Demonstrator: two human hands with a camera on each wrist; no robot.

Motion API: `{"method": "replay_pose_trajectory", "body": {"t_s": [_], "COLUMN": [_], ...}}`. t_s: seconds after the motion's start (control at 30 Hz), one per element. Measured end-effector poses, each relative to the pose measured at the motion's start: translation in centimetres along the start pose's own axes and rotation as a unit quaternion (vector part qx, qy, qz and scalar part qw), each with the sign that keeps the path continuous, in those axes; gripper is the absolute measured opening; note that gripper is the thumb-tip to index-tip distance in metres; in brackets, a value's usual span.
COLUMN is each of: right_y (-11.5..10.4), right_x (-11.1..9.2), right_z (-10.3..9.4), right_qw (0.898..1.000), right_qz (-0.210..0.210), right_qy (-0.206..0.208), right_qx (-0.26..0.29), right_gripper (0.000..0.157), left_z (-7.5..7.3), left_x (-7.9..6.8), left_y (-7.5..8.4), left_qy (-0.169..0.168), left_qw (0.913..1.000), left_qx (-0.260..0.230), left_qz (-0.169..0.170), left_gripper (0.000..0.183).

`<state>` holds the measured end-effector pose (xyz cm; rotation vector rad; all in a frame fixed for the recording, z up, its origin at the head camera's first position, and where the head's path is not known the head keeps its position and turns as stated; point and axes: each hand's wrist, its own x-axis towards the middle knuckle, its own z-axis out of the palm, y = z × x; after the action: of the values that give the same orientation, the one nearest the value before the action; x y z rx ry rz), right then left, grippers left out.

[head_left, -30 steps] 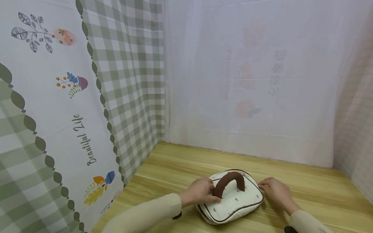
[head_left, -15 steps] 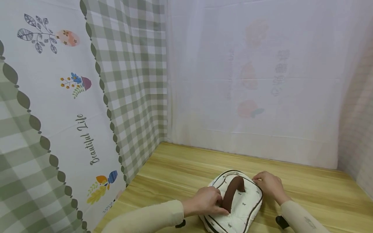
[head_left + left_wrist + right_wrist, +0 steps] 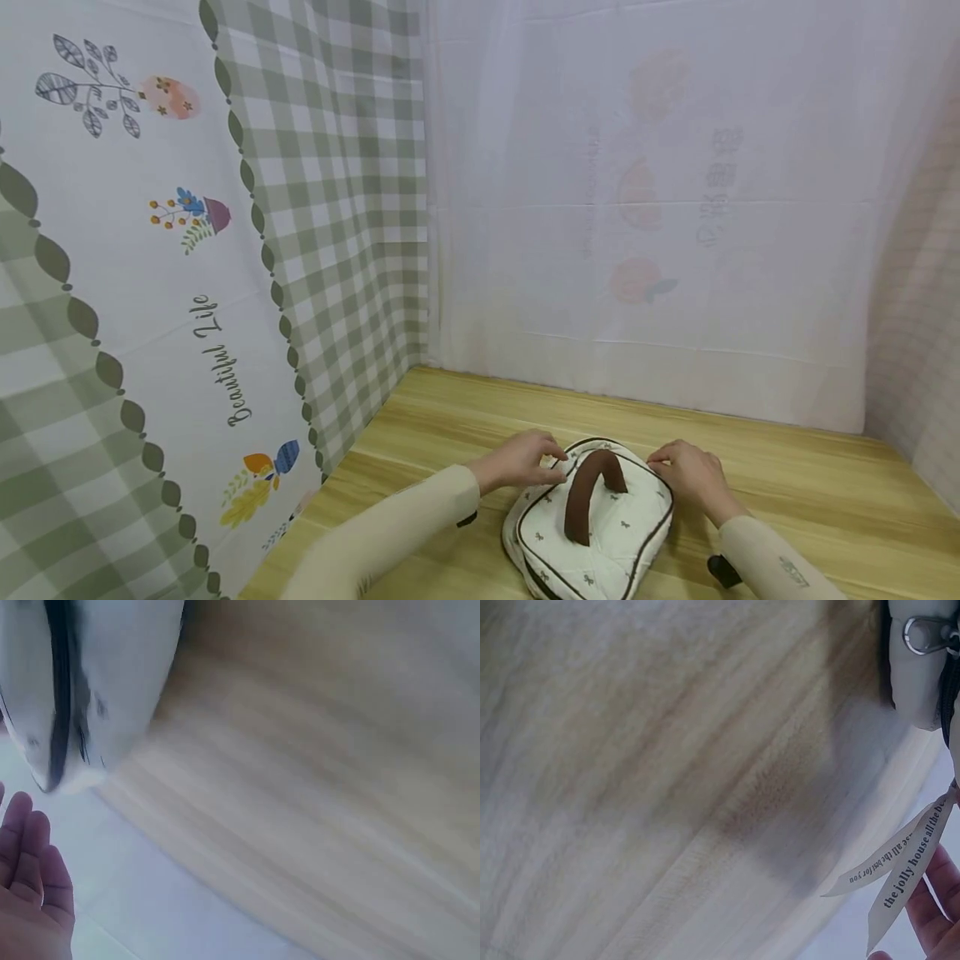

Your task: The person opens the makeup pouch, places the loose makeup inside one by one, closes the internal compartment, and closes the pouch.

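A white quilted zip bag (image 3: pixel 626 537) with dark piping and small bow prints lies on the table. Its brown handle (image 3: pixel 579 504) arches up from the top. Beside the bag's far left edge is my left hand (image 3: pixel 520 461), fingers loosely extended and holding nothing; the left wrist view also has this hand (image 3: pixel 34 892) apart from the bag. At the far right edge, my right hand (image 3: pixel 692 477) pinches the upper end of a printed ribbon (image 3: pixel 911 866). The pinch itself is partly cut off by the frame. A metal zipper pull (image 3: pixel 924 636) hangs on the bag's side.
The wood-grain table (image 3: pixel 450 417) extends around the bag. A white cloth (image 3: pixel 525 250) hangs behind it, and a green checked, printed cloth (image 3: pixel 330 208) hangs at the left. Another pale cloth (image 3: pixel 915 358) borders the right side.
My left hand has let go of the handle's base and moved to the bag's far left edge. The bag has turned and come nearer. My right hand has shifted slightly left and away.
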<state>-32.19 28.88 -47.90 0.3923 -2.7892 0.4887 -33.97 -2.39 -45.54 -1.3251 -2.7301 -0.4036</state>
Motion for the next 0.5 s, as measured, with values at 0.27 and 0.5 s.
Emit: {"method": "replay_pose_trajectory", "body": {"t_s": [0.27, 0.5], "right_y": [-0.2, -1.0], "right_x": [0.2, 1.0], "right_z": [0.4, 0.5], "right_qw": [1.000, 0.999], "right_qz": [-0.010, -0.044], "right_qy": [0.005, 0.015], "right_qx": [-0.001, -0.005], "right_gripper": [0.005, 0.004], "left_z": [0.4, 1.3], "left_x": [3.6, 4.9], "left_y": [0.9, 1.7], "left_qy": [-0.015, -0.008], "left_qw": [0.9964, 0.9943], "left_qx": [0.079, 0.050], "left_qz": [0.029, 0.094], "left_gripper": [0.037, 0.034]}}
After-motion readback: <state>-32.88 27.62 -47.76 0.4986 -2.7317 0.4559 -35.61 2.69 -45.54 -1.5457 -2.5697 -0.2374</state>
